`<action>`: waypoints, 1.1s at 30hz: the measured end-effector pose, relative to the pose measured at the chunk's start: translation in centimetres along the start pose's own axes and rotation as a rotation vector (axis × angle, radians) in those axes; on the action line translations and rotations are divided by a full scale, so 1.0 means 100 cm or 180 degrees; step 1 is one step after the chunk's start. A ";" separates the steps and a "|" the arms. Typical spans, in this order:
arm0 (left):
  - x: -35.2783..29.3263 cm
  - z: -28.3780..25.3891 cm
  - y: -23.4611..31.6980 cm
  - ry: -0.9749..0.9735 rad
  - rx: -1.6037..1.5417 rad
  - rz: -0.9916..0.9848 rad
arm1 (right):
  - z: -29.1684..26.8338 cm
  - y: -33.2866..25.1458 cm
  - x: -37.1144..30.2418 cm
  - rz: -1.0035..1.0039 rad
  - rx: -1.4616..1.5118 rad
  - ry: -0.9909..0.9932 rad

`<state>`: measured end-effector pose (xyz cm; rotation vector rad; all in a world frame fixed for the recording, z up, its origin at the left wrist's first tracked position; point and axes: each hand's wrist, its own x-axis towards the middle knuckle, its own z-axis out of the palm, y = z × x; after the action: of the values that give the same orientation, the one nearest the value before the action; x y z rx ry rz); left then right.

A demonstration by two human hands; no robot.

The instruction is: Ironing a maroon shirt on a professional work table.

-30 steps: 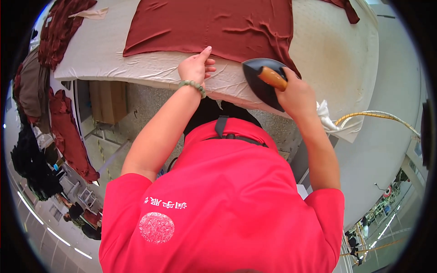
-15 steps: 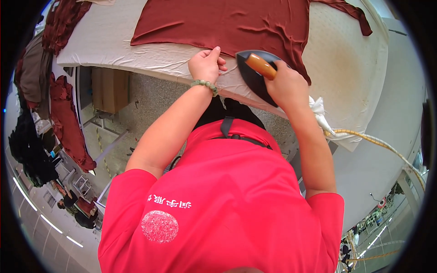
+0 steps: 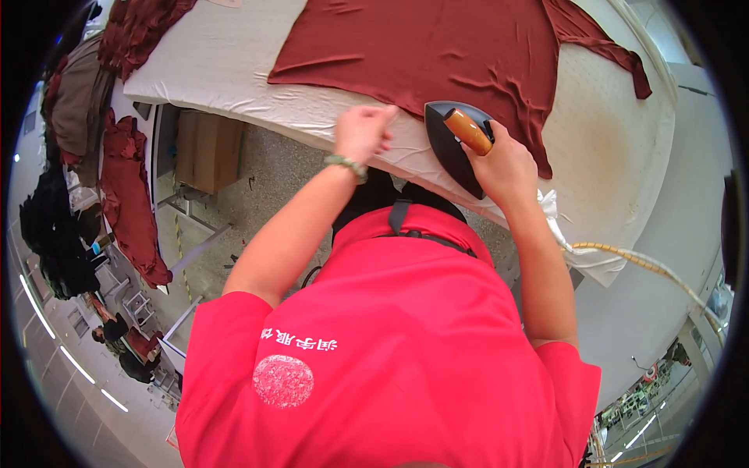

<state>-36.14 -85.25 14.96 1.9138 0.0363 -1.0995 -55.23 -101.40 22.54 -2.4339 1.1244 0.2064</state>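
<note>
The padded worktop (image 3: 211,70), under a wrinkled white cover, spans the top of the view, and on it the dark red garment (image 3: 421,47) lies spread, its lower hem near the edge closest to the person and one narrow strip of cloth trailing off to the right. Next in size, a ridged yellow hose (image 3: 647,264) runs out past the right forearm. The dark iron (image 3: 449,152) straddles the hem, its nose over the fabric and its rear over the white cover; compared with a second ago it sits farther in from the garment's lower right corner, so it now covers a different stretch of hem. Whether it presses down cannot be told; creases show in the cloth beyond it. The right hand (image 3: 509,164) is wrapped around the iron's wooden handle (image 3: 468,131). The left hand (image 3: 363,134), now blurred, is loosely curled near the hem; whether it pinches the fabric cannot be told. A beaded bracelet (image 3: 347,166) circles that wrist.
</note>
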 end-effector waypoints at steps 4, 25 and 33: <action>0.041 -0.121 0.013 0.2164 0.1481 0.1631 | 0.011 -0.024 0.004 0.0031 0.0030 -0.0025; 0.115 -0.232 0.044 0.0132 0.2104 0.1309 | 0.015 -0.126 0.021 0.0602 0.0599 -0.0402; 0.118 -0.239 0.039 0.0613 0.2917 0.2705 | 0.046 -0.231 0.060 0.0133 0.0193 -0.0812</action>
<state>-11.15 -75.06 14.10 2.4040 -1.2408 -0.3246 -33.65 -90.32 24.34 -2.2556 1.0516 0.4746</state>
